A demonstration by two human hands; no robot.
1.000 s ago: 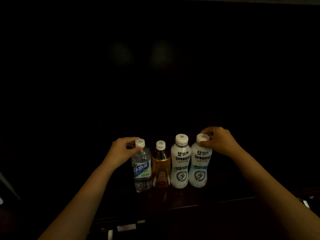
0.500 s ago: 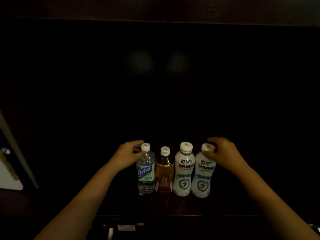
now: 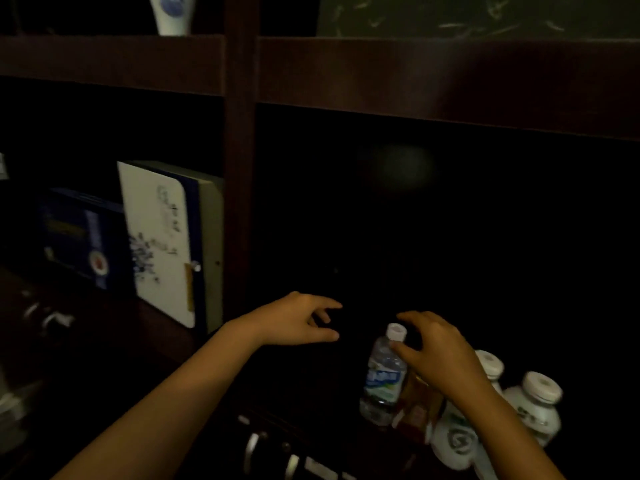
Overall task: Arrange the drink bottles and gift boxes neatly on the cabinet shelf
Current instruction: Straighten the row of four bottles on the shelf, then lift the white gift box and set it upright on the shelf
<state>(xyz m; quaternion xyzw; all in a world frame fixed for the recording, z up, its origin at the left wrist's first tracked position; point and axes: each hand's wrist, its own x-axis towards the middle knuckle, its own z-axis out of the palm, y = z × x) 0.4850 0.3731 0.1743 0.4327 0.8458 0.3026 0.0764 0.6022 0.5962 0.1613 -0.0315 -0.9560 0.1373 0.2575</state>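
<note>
Clear water bottle seemingly touched by loosely curled right hand; left hand released.

1. We see a dim room with a dark wooden cabinet, divided into open compartments, as in a home or an office display wall; we cannot tell which.
2. In the left compartment stand a white gift box and a dark blue gift box, both upright.
3. On the lower shelf stand drink bottles: a clear water bottle and two white bottles.
4. Metal drawer handles show below the shelf.
</note>
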